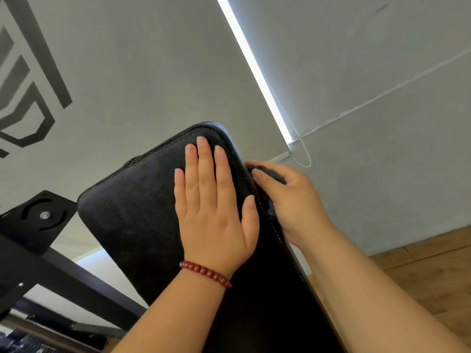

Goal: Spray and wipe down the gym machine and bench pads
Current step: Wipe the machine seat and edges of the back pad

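Partly hidden, right hand (293, 202) grips dark cloth (272, 173); left hand (214, 207) presses flat on pad (132, 212).

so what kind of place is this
Probably a gym: a black padded bench pad on a black steel frame, a big grey logo on the wall, and the right hand holding a dark cloth against the pad's side.

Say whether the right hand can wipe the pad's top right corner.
Probably not: the left hand lies flat on that corner of the black leather pad; the right hand grips a dark grey cloth alongside.
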